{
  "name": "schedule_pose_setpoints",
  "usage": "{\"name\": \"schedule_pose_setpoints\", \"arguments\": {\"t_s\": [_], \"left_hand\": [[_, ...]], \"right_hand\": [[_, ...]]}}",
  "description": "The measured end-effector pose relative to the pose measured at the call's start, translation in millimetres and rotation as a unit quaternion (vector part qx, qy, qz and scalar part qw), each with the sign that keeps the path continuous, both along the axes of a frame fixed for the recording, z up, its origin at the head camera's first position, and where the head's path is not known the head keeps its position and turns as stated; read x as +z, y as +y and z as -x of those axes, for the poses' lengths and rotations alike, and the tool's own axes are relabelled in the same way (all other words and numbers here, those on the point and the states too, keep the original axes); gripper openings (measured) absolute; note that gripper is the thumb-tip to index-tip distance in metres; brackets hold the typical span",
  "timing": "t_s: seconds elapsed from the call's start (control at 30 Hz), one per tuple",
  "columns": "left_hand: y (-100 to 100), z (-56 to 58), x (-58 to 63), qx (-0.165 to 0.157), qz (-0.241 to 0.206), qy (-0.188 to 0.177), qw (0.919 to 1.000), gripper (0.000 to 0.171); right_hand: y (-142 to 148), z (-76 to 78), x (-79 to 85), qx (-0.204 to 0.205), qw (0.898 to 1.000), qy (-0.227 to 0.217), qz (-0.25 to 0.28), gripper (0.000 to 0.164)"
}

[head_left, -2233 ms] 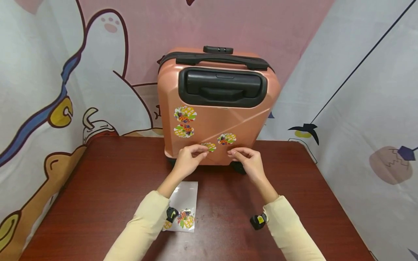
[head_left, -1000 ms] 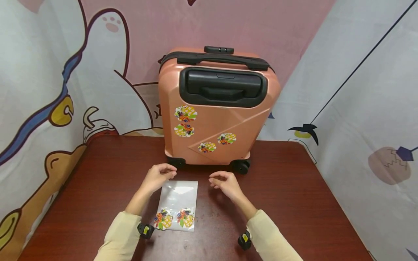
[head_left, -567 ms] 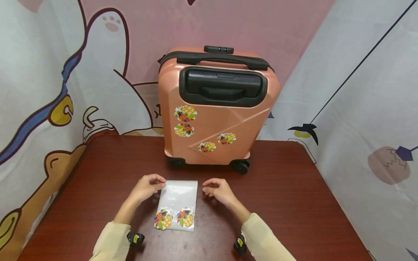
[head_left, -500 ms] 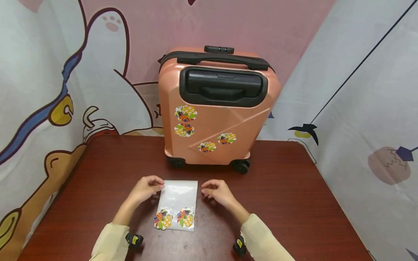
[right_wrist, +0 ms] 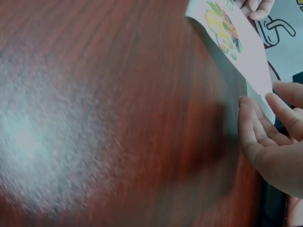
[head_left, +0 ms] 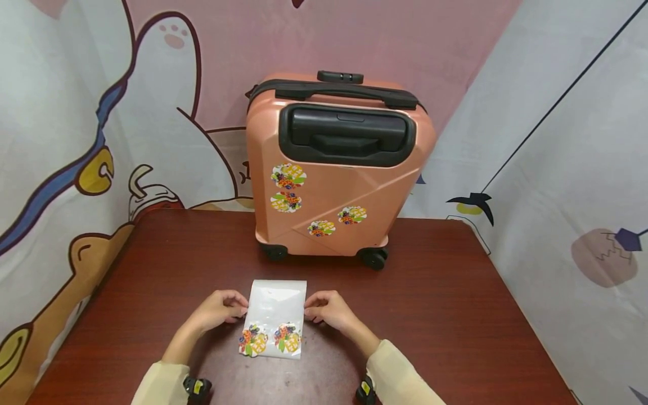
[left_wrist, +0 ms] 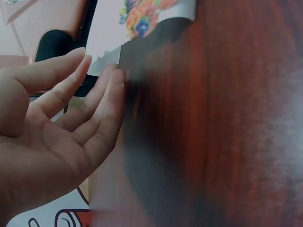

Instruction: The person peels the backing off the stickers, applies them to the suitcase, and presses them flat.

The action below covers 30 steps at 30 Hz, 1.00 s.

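Note:
A white sticker sheet (head_left: 277, 304) lies on the table, with two fruit-patterned stickers along its near edge, a left sticker (head_left: 252, 341) and a right sticker (head_left: 287, 338). My left hand (head_left: 216, 310) is at the sheet's left edge, fingers loosely bent and nothing between them. On the other side, my right hand (head_left: 330, 311) has its fingertips right at the sheet's right edge, also relaxed. In the right wrist view the sheet (right_wrist: 253, 61) reaches up to the thumb and index fingertips. Behind stands a pink suitcase (head_left: 349, 188) bearing several similar stickers.
The suitcase's black wheels (head_left: 373, 259) rest on the reddish-brown table (head_left: 445, 309). Cartoon-printed cloth (head_left: 192, 73) hangs behind and on both sides. Black wrist cameras are strapped at both cuffs, one being the left camera (head_left: 197, 388).
Both hands have come down from the suitcase to the sides of the sticker sheet, then drawn nearer and closer in. The lower middle sticker on the suitcase is now uncovered.

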<state>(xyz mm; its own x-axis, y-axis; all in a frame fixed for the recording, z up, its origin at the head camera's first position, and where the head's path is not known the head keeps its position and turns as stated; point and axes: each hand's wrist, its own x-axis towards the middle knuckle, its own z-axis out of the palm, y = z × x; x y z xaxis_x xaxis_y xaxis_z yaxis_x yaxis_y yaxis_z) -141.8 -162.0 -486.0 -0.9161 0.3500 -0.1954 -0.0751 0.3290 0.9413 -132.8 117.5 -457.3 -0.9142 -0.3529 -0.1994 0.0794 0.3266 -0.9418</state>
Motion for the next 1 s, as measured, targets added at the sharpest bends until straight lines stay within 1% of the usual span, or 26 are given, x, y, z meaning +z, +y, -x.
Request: {"name": "schedule_pose_setpoints", "arguments": {"t_s": [0.1, 0.2, 0.37, 0.47, 0.63, 0.7, 0.73, 0.93, 0.97, 1.0], "left_hand": [[-1, -2.6, -3.6, -0.025, -0.009, -0.008, 0.9996, 0.015], [-1, -4.7, -6.9, -0.040, -0.018, -0.013, 0.9990, 0.015], [0, -7.6, -9.9, -0.045, -0.028, -0.020, 0.9984, 0.015], [0, -8.5, -11.4, -0.047, -0.032, -0.024, 0.9981, 0.015], [1, -9.3, -12.7, -0.045, -0.039, -0.030, 0.9978, 0.015], [1, -9.8, -11.9, -0.043, -0.044, -0.033, 0.9976, 0.016], [2, -9.6, -11.5, -0.041, -0.044, -0.032, 0.9977, 0.016], [5, -6.8, -7.9, -0.027, -0.062, -0.028, 0.9973, 0.023], [6, -6.6, -7.3, -0.025, -0.068, -0.027, 0.9970, 0.024], [6, -6.6, -6.8, -0.024, -0.072, -0.025, 0.9968, 0.025]], "right_hand": [[-2, -2.0, -2.5, 0.007, 1.000, -0.008, 0.003, 0.014], [-4, -2.5, -9.5, 0.015, 1.000, -0.009, 0.012, 0.013], [-4, 0.4, -31.0, 0.026, 0.999, -0.016, 0.016, 0.010], [-4, 1.8, -39.3, 0.026, 0.999, -0.018, 0.009, 0.009], [-5, 2.2, -41.3, 0.025, 1.000, -0.015, 0.002, 0.008], [-5, 2.1, -40.1, 0.021, 1.000, -0.012, -0.002, 0.008], [-6, 0.8, -35.9, 0.019, 1.000, -0.006, -0.003, 0.008], [-7, 3.4, -34.8, -0.005, 1.000, 0.008, 0.002, 0.011], [-7, 5.3, -38.6, -0.010, 1.000, 0.005, 0.003, 0.011], [-7, 5.8, -38.8, -0.014, 1.000, 0.006, 0.003, 0.011]]}}
